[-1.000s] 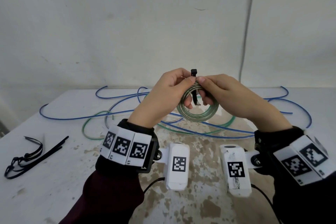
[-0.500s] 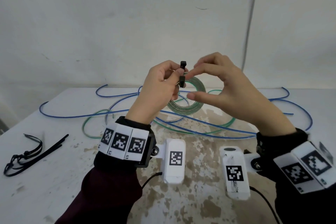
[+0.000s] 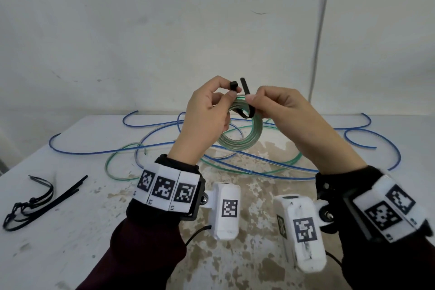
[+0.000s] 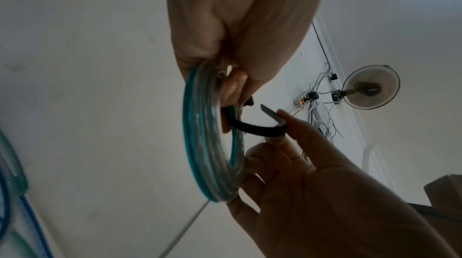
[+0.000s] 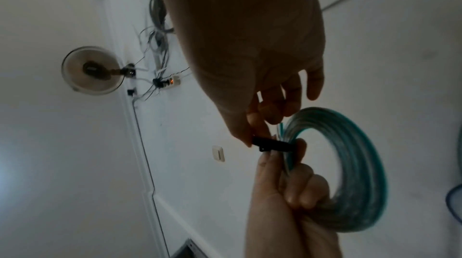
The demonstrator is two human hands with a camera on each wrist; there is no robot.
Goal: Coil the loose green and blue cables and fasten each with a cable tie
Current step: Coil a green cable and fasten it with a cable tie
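Left hand (image 3: 207,110): pinches tie (image 3: 244,101) head and green coil (image 3: 240,134), centre frame, above the counter (image 3: 70,219).
Right hand (image 3: 282,110): pinches tie tail, tip pointing up, just right of head, apart.

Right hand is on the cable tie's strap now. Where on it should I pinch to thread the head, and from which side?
Pinch the cable tie just below its free tip, coming from the right. The head sits in the left hand just left of that tip, so the right hand needs bare strap ahead.

A coiled green cable (image 3: 237,139) hangs upright above the bench, a black cable tie (image 3: 247,103) looped through it, unfastened; the blue cable (image 3: 94,150) sprawls loose.
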